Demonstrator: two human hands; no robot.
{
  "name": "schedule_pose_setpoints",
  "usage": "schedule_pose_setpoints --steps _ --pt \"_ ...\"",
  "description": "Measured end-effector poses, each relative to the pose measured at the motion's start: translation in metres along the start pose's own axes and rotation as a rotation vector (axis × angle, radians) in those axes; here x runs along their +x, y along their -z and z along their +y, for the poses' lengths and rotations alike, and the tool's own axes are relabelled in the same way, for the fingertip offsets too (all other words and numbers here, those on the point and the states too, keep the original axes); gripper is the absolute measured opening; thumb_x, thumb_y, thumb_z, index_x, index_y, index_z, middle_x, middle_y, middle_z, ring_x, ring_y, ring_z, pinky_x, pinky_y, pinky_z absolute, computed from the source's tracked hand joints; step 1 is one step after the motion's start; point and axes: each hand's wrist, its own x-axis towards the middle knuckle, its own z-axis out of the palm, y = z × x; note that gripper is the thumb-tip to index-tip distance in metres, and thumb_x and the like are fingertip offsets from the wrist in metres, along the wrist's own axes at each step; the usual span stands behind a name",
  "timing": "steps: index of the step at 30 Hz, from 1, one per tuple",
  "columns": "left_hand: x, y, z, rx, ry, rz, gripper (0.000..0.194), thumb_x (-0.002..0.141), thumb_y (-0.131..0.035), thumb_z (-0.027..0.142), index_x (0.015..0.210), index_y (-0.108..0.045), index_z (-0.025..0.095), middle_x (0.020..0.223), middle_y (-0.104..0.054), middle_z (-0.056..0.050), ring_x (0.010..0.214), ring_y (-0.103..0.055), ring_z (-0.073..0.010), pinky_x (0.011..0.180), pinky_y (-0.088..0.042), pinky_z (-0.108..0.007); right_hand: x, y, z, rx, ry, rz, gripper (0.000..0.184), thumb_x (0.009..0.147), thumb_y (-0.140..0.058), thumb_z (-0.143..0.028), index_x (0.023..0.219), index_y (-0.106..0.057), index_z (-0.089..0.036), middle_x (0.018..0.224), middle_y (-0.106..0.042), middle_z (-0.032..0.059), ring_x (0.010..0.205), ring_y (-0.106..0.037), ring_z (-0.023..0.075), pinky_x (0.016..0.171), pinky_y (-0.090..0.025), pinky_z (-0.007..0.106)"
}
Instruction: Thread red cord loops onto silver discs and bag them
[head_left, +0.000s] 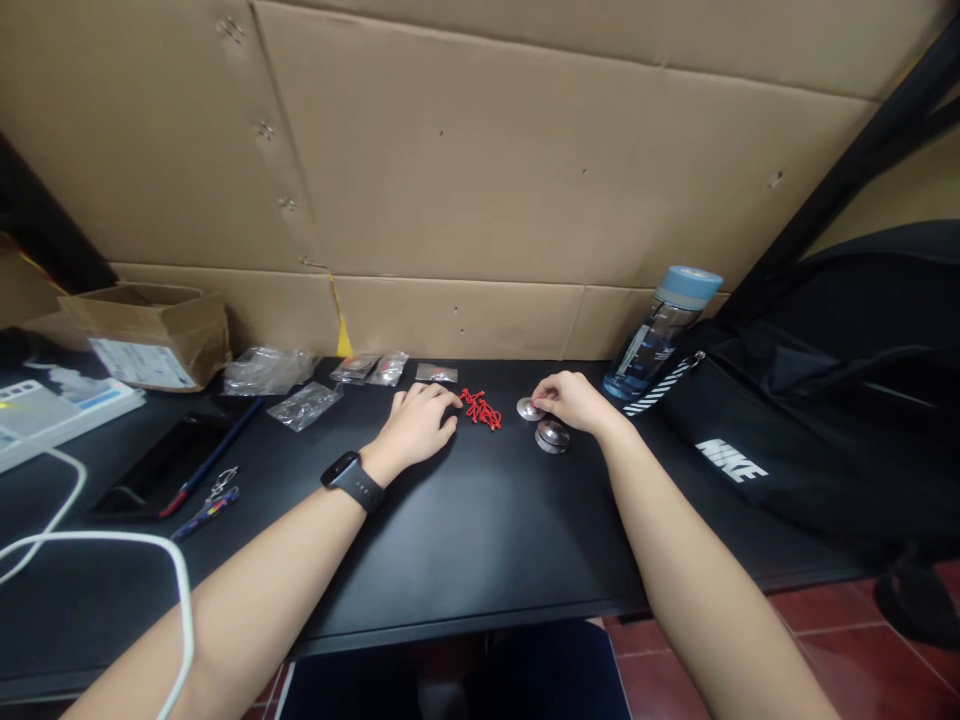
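- Your left hand (418,425) lies palm down on the tabletop (480,540), fingers loosely spread and gripping nothing that shows.
- Its fingertips reach the left end of the red cord (482,411); you cannot tell from here whether they touch it or sit just beside it.
- The cord lies in a loose, looped heap between your two hands, nearer the far edge of the tabletop than the near edge.
- Your right hand (576,400) pinches a shiny metal disc (526,411) at its right side, thumb and fingertips drawn together; whether the disc is raised off the tabletop is too small to tell.
- Just nearer to you than that disc, a small metal stack (552,438) sits under your right hand, well back from the near edge.
- Along the far edge, left of the cord, you have small clear packets (389,369), with a clear bag (304,407) lying a little nearer to you.
- A cardboard box (202,345) stands toward the far left corner.
- Toward the left edge, a pen (216,453) and a keyring (210,510) lie near each other.
- Toward the far right corner, a bottle (637,350) leans by the black backpack (810,420), which covers the right end.
- You wear a black watch (352,480) on your left wrist.
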Motion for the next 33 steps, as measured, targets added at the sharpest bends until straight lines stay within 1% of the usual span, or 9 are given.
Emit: schedule_pose_setpoints --steps 4,8,10,12,16,19,23,28,33 --pt "0.0 0.0 0.0 -0.011 -0.002 0.016 0.023 0.093 -0.059 0.028 0.112 -0.07 0.028 0.127 -0.069 -0.006 0.124 -0.054 -0.0331 0.097 -0.041 -0.049 0.0 0.001 -0.005 0.023 0.014 0.07 0.01 0.084 -0.07 -0.011 0.082 -0.078 -0.017 0.077 -0.079 0.0047 0.075 -0.074 0.0184 0.069 -0.05 0.025" --pt "0.002 0.008 0.006 -0.041 -0.024 0.105 0.021 0.092 -0.06 0.027 0.111 -0.07 0.027 0.124 -0.071 -0.007 0.122 -0.056 -0.0333 0.097 -0.041 -0.049 -0.004 0.001 -0.024 0.092 0.145 0.157 0.01 0.087 -0.069 -0.015 0.088 -0.079 -0.017 0.085 -0.079 0.0055 0.073 -0.072 0.0168 0.069 -0.051 0.025" --pt "0.002 0.015 0.011 -0.096 -0.052 0.181 0.019 0.094 -0.059 0.027 0.109 -0.069 0.026 0.12 -0.072 -0.006 0.117 -0.059 -0.0309 0.098 -0.042 -0.047 -0.007 -0.003 -0.039 0.163 0.207 0.154 0.01 0.088 -0.069 -0.019 0.09 -0.079 -0.018 0.087 -0.079 0.0053 0.071 -0.071 0.0159 0.068 -0.052 0.025" --pt "0.002 0.022 0.016 -0.191 -0.131 0.217 0.016 0.096 -0.057 0.027 0.108 -0.068 0.024 0.114 -0.073 -0.005 0.111 -0.063 -0.0265 0.097 -0.044 -0.043 -0.01 -0.011 -0.054 0.259 0.265 0.102 0.01 0.088 -0.069 -0.02 0.091 -0.079 -0.018 0.087 -0.078 0.0051 0.071 -0.071 0.0155 0.068 -0.053 0.024" --pt "0.0 0.028 0.02 -0.361 -0.337 0.105 0.013 0.093 -0.065 0.028 0.105 -0.066 0.022 0.102 -0.074 -0.002 0.096 -0.068 -0.02 0.09 -0.048 -0.033 -0.015 -0.033 -0.073 0.37 0.357 -0.081 0.01 0.091 -0.068 -0.022 0.091 -0.077 -0.018 0.083 -0.077 0.0047 0.072 -0.071 0.0158 0.07 -0.053 0.024" --pt "-0.001 0.027 0.018 -0.395 -0.334 0.001 0.016 0.088 -0.072 0.03 0.098 -0.063 0.022 0.096 -0.074 -0.001 0.089 -0.069 -0.0196 0.084 -0.049 -0.031 -0.016 -0.045 -0.076 0.357 0.377 -0.16 0.008 0.09 -0.069 -0.022 0.089 -0.076 -0.018 0.08 -0.076 0.0032 0.07 -0.07 0.0151 0.07 -0.052 0.024" --pt "-0.003 0.023 0.017 -0.493 -0.321 -0.125 0.026 0.084 -0.078 0.028 0.103 -0.061 0.022 0.094 -0.075 0.001 0.084 -0.07 -0.0177 0.077 -0.05 -0.027 -0.017 -0.045 -0.074 0.384 0.365 -0.23 0.012 0.083 -0.074 -0.018 0.095 -0.076 -0.017 0.083 -0.074 0.0025 0.068 -0.067 0.0138 0.068 -0.053 0.023" --pt "-0.003 0.019 0.02 -0.548 -0.271 -0.121 0.028 0.086 -0.073 0.017 0.112 -0.063 0.023 0.097 -0.077 0.0 0.088 -0.073 -0.0167 0.08 -0.052 -0.025 -0.016 -0.038 -0.072 0.276 0.421 -0.147 0.018 0.083 -0.07 -0.008 0.096 -0.076 -0.02 0.091 -0.072 0.0027 0.075 -0.065 0.0132 0.071 -0.051 0.022" --pt "-0.002 0.016 0.014 -0.461 -0.218 -0.116 0.023 0.09 -0.072 0.023 0.112 -0.067 0.026 0.09 -0.079 0.002 0.084 -0.075 -0.0173 0.078 -0.05 -0.025 -0.013 -0.038 -0.067 0.167 0.44 -0.106 0.021 0.086 -0.069 -0.005 0.096 -0.078 -0.02 0.088 -0.071 0.0024 0.074 -0.062 0.0132 0.072 -0.048 0.023"
